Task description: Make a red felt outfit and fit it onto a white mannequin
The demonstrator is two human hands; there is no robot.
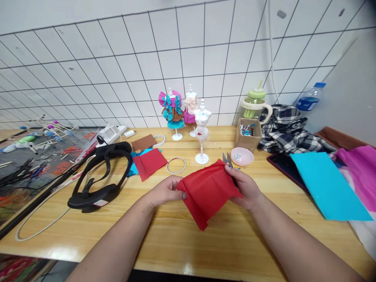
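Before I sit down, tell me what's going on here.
A person's left hand and right hand hold a red sheet above the wooden table. Scissors are in the right hand too, blades pointing away. Just beyond stands a white dress form, with two dressed forms behind it.

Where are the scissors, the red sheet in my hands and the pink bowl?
Scissors point(229, 160), head view: right-hand blade.
Held red sheet point(209, 191), head view: its middle.
Pink bowl point(245, 162), head view: front wall.
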